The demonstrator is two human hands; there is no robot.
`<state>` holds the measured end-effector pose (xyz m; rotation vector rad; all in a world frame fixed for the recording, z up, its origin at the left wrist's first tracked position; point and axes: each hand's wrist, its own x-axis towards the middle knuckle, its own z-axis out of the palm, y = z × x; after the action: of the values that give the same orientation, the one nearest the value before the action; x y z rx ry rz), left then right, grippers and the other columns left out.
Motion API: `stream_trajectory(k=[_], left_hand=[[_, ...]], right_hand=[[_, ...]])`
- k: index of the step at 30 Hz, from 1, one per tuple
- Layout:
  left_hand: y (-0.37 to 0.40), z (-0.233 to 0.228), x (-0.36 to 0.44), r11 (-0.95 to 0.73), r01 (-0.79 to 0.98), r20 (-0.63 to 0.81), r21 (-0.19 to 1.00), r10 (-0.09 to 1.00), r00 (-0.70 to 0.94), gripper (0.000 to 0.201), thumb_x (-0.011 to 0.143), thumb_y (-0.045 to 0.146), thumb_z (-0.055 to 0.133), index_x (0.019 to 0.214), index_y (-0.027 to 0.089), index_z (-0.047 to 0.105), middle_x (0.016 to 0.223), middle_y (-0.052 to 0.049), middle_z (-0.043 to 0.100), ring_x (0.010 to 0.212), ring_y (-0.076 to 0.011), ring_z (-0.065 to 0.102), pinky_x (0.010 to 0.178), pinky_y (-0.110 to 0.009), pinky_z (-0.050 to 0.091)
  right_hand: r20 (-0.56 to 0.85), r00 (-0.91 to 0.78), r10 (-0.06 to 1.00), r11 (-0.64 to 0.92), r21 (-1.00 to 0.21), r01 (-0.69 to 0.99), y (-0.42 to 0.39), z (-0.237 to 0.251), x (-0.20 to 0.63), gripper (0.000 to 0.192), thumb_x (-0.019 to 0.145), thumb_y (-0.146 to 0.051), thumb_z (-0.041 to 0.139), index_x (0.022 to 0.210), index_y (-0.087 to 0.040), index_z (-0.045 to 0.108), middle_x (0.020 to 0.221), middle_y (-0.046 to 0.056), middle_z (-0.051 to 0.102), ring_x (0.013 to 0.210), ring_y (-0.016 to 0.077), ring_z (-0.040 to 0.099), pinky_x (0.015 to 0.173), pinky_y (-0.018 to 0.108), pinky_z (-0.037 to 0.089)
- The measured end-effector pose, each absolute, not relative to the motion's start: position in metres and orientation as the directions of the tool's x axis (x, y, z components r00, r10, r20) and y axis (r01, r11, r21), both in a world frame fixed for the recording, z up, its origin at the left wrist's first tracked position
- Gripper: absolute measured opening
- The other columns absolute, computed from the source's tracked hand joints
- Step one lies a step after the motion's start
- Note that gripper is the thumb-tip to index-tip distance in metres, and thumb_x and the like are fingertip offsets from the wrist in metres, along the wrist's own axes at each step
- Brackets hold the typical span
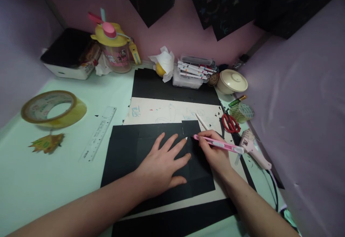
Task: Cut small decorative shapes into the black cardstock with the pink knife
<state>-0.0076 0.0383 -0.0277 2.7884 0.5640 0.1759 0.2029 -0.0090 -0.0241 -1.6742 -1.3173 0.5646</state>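
Black paper (124, 150) lies in front of me over a white sheet (145, 111) that has pen marks on it. My left hand (164, 165) rests flat on the black paper with its fingers spread. In my right hand (215, 154) is a pink utility knife (223, 144), gripped like a pen. Its tip points left and meets the black paper near its upper right part, where a small light slit shows. Just beyond my right hand a white pen (202, 121) lies on the white sheet.
To the left are a roll of tape (78, 109), a leaf (47, 143) and a clear ruler (99, 132). On the right lie red-handled scissors (230, 123) and a corded glue gun (254, 150). A yellow-lidded cup (115, 55), a box of markers (188, 80) and a lidded bowl (232, 81) stand behind.
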Motion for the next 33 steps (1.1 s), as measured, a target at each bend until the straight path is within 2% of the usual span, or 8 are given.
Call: stream_trajectory(k=[5, 8, 27, 33], left_hand=[[0.0383, -0.0277, -0.0076, -0.88, 0.361, 0.055, 0.309, 0.396, 0.917, 0.057, 0.089, 0.064, 0.047, 0.137, 0.032, 0.047, 0.155, -0.009, 0.029, 0.142, -0.0371, 0.023, 0.111, -0.062, 0.01], [0.0384, -0.0277, -0.0076, -0.881, 0.36, 0.061, 0.308, 0.396, 0.916, 0.057, 0.089, 0.063, 0.048, 0.136, 0.032, 0.047, 0.155, -0.009, 0.03, 0.142, -0.0376, 0.023, 0.111, -0.063, 0.011], [0.0378, -0.0295, -0.0078, -0.88, 0.365, 0.065, 0.304, 0.402, 0.914, 0.058, 0.088, 0.064, 0.048, 0.137, 0.032, 0.047, 0.155, -0.009, 0.029, 0.142, -0.0368, 0.023, 0.111, -0.062, 0.01], [0.0387, -0.0275, -0.0074, -0.875, 0.366, 0.048, 0.316, 0.4, 0.915, 0.058, 0.089, 0.063, 0.047, 0.138, 0.031, 0.045, 0.155, -0.01, 0.029, 0.142, -0.0377, 0.023, 0.111, -0.063, 0.01]], right_hand=[[0.181, 0.353, 0.918, -0.039, -0.845, 0.533, -0.0102, -0.0214, 0.1985, 0.007, 0.08, -0.025, 0.063, 0.075, -0.02, 0.061, 0.062, -0.002, 0.06, 0.054, 0.0121, 0.053, 0.051, 0.023, 0.041], [0.19, 0.357, 0.915, -0.049, -0.824, 0.564, -0.0103, -0.0212, 0.1976, 0.009, 0.079, -0.024, 0.061, 0.07, -0.02, 0.061, 0.058, -0.003, 0.058, 0.051, 0.0114, 0.052, 0.05, 0.023, 0.039], [0.168, 0.333, 0.928, -0.072, -0.797, 0.6, -0.0101, -0.0228, 0.1989, 0.01, 0.08, -0.025, 0.061, 0.072, -0.02, 0.062, 0.059, -0.002, 0.06, 0.053, 0.0121, 0.054, 0.052, 0.023, 0.041], [0.203, 0.3, 0.932, -0.036, -0.772, 0.634, -0.01, -0.0251, 0.198, 0.008, 0.081, -0.023, 0.059, 0.074, -0.021, 0.061, 0.062, -0.002, 0.061, 0.055, 0.012, 0.055, 0.053, 0.023, 0.041]])
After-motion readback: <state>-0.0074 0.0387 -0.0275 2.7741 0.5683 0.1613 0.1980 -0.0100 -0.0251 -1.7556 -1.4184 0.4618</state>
